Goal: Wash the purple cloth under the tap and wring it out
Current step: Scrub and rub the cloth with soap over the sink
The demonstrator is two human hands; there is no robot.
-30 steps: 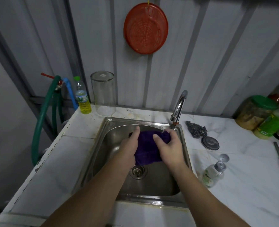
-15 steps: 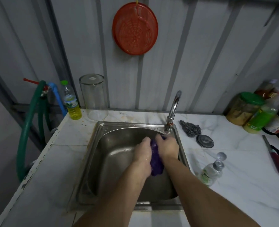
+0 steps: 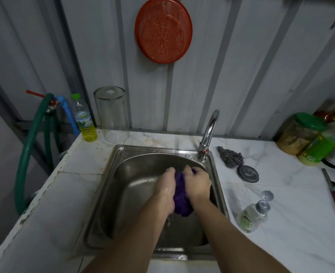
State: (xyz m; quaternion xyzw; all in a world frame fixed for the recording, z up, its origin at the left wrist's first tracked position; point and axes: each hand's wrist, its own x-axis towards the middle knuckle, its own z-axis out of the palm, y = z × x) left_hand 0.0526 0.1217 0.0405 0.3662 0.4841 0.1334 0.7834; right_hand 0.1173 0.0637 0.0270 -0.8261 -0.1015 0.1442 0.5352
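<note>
Your two forearms come in from 6 o'clock and meet over the steel sink [image 3: 111,196]. Your left hand [image 3: 165,189] and right hand [image 3: 197,184] are both clenched around the purple cloth [image 3: 180,198], which is bunched into a tight wad between them, above the right half of the basin. The left hand wraps it from the 9 o'clock side, the right from 3 o'clock, fingers curled over the top. The lower end of the wad bulges out beneath your palms, and a thin trickle of water falls from it toward the basin floor. Your left hand glistens wet.

At 3 o'clock from the sink, on the white marble-look counter [image 3: 280,223], a small clear soap bottle [image 3: 250,217] lies tilted with its cap end up. Just beyond it sits a round metal sink plug [image 3: 248,173], and past that a grey steel scourer [image 3: 230,158].

The chrome tap [image 3: 209,133] rises at the sink's back right corner, at 1 o'clock from your hands; I cannot tell whether water is running from it.

Farther back at 10 o'clock stand an upturned clear jar [image 3: 111,113] and a bottle of yellow liquid [image 3: 85,123], with a green hose [image 3: 30,146] beside them. Jars and bottles cluster at 2 o'clock. A red plastic strainer [image 3: 162,30] hangs on the corrugated wall at 12 o'clock.
</note>
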